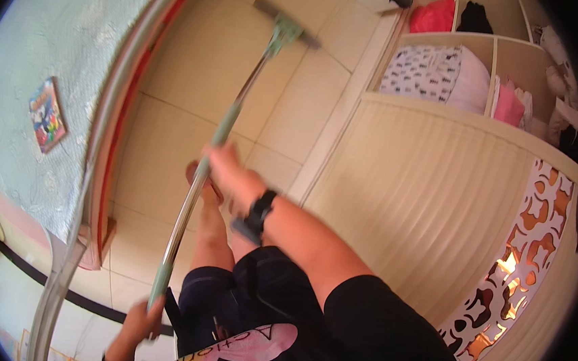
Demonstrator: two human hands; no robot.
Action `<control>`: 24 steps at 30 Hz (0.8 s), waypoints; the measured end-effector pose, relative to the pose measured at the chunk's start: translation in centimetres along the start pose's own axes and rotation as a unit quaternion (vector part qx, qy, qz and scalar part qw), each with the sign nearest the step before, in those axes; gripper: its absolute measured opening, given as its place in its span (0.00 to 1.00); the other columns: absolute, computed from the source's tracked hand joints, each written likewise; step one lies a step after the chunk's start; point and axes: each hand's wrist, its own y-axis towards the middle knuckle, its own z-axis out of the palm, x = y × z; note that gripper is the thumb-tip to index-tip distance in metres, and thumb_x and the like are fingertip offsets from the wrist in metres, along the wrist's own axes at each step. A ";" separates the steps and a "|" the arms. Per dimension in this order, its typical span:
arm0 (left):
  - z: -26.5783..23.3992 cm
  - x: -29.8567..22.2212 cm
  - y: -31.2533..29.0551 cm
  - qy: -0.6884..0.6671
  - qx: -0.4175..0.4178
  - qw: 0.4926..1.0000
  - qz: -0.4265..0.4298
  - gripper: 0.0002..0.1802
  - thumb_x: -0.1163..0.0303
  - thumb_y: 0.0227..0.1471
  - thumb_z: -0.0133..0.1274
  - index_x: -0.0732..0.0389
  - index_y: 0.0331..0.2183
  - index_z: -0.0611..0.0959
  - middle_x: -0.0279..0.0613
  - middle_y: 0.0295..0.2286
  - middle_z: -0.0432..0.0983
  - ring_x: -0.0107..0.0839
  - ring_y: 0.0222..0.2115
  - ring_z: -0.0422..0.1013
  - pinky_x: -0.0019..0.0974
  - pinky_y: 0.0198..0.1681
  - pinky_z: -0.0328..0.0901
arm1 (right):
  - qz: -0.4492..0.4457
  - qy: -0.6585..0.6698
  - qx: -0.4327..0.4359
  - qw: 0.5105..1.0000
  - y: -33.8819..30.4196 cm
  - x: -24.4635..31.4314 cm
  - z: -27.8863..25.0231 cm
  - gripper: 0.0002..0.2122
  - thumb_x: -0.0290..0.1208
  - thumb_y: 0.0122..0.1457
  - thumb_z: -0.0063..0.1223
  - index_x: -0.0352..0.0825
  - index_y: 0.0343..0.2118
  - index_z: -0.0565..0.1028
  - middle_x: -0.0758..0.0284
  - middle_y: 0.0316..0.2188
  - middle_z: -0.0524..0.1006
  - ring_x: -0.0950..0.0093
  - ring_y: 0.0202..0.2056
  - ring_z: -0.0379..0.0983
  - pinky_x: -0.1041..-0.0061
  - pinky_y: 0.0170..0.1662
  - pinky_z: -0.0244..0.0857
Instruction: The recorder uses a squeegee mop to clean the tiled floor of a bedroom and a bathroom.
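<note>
A long mop (183, 213) with a steel pole and pale green grips slants across the view, its flat grey head (304, 39) resting on the tiled floor at the far end. My right hand (227, 167), slightly blurred, is wrapped round the pole near its middle green sleeve. Lower down, at the near left, my left hand (140, 323) grips the pole just below the bottom green handle. A black watch (257, 217) sits on my right wrist. Beneath the pole, a sandalled foot (201, 175) stands on the tiles, partly hidden by the mop and hand.
On the left, a bed (44, 181) with a pale blue cover carries a small colourful booklet (47, 115). To the right stands a cream wardrobe with a ribbed sliding door (398, 175) and a mirrored cut-out strip (523, 267). Its open shelves hold folded bedding (423, 70) and clothes.
</note>
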 end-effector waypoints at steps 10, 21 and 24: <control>8.1 -30.0 10.3 0.019 -0.023 0.962 0.270 0.28 0.49 0.55 0.37 0.69 0.29 0.71 0.41 0.09 0.66 0.33 0.10 0.66 0.35 0.15 0.62 | -0.091 0.100 -0.031 0.990 2.8 17.7 -21.2 0.16 0.46 0.58 0.42 0.35 0.34 0.70 0.64 0.29 0.73 0.70 0.31 0.72 0.74 0.32 0.70; 3.2 15.5 -10.5 0.028 0.042 0.990 -0.131 0.30 0.41 0.54 0.34 0.57 0.22 0.75 0.33 0.14 0.67 0.26 0.13 0.62 0.29 0.17 0.58 | 0.539 0.171 0.405 0.718 -18.4 -12.7 0.4 0.07 0.33 0.50 0.53 0.35 0.24 0.74 0.66 0.25 0.77 0.75 0.24 0.71 0.78 0.28 0.64; 5.5 15.4 -16.0 0.056 -0.008 0.973 -0.223 0.31 0.41 0.54 0.33 0.57 0.22 0.75 0.33 0.14 0.67 0.26 0.13 0.62 0.29 0.17 0.58 | 0.559 0.069 0.533 0.631 -23.9 -11.2 0.2 0.13 0.39 0.55 0.46 0.34 0.35 0.73 0.63 0.31 0.76 0.71 0.31 0.72 0.75 0.35 0.66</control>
